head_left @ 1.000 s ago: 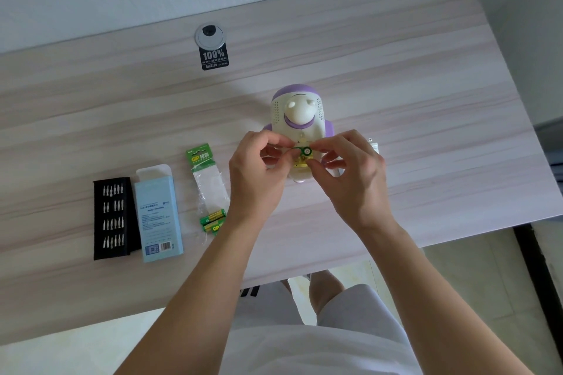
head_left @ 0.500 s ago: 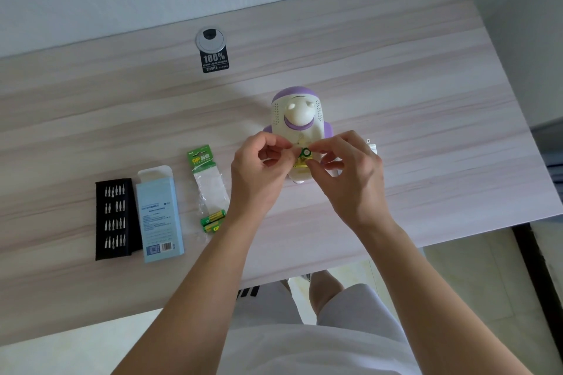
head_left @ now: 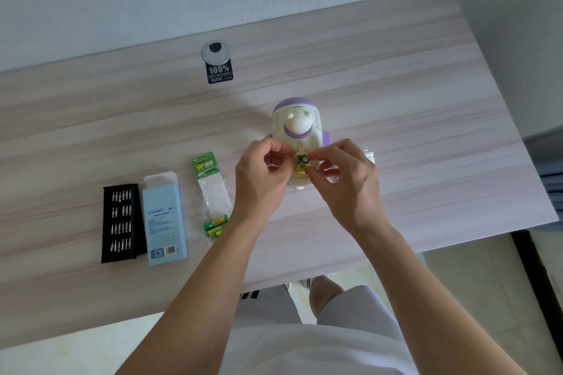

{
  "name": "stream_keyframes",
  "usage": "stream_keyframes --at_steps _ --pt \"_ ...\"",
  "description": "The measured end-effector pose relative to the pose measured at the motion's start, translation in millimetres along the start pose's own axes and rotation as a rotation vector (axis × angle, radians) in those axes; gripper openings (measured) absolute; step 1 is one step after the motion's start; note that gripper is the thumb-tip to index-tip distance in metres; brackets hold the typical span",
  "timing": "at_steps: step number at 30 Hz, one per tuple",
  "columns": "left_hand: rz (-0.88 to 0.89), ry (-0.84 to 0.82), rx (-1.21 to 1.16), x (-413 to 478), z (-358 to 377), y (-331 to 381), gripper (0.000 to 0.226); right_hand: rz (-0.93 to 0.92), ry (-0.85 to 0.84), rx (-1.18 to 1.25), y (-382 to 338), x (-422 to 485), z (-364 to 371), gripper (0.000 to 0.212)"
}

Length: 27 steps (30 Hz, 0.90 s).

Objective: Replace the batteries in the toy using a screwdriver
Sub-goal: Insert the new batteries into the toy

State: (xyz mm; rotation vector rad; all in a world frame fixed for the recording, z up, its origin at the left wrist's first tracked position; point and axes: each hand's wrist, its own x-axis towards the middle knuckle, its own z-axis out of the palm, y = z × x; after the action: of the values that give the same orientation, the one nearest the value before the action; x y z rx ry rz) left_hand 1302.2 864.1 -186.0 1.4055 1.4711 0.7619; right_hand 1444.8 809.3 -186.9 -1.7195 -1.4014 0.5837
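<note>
A cream and purple toy (head_left: 297,128) lies on the wooden table (head_left: 396,106), its battery bay facing up. Green and yellow batteries (head_left: 301,163) sit in that bay between my hands. My left hand (head_left: 262,179) has its fingers curled at the left side of the bay, fingertips on the batteries. My right hand (head_left: 347,179) pinches a battery from the right with thumb and forefinger. Two more green batteries (head_left: 215,225) lie in a torn clear packet (head_left: 210,189) left of my left wrist. No screwdriver shows in view.
A black tray of screwdriver bits (head_left: 122,222) and a light blue box (head_left: 164,219) lie at the left. A small white cover piece (head_left: 369,157) peeks out beyond my right hand. A grey cable grommet with a black label (head_left: 217,61) sits near the back edge.
Both hands stay at the battery bay with only slight finger shifts; the view has tilted a little, so everything sits slightly lower in the frame.
</note>
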Motion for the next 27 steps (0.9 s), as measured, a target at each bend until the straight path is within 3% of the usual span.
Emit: stream_keyframes --at_steps 8,13,17,21,27 --pt "-0.001 0.030 0.007 -21.1 -25.6 8.1 0.007 -0.041 -0.032 -0.044 -22.9 -4.6 -10.5 0.013" --pt "-0.057 0.073 0.084 -54.2 -70.7 -15.3 0.008 -0.203 -0.059 -0.109 -55.6 -13.8 -0.4 0.010" --pt "-0.081 0.144 0.186 -81.0 -107.7 -50.6 0.019 -0.272 -0.176 -0.111 -70.1 -33.0 26.5 0.013" --pt "-0.082 0.198 0.319 -100.3 -134.0 -75.9 0.014 -0.271 -0.353 -0.130 -64.5 -49.5 59.5 0.015" --pt "-0.023 0.134 0.502 -96.4 -139.2 -109.3 0.010 -0.183 -0.493 -0.260 -44.1 -52.1 100.3 0.013"
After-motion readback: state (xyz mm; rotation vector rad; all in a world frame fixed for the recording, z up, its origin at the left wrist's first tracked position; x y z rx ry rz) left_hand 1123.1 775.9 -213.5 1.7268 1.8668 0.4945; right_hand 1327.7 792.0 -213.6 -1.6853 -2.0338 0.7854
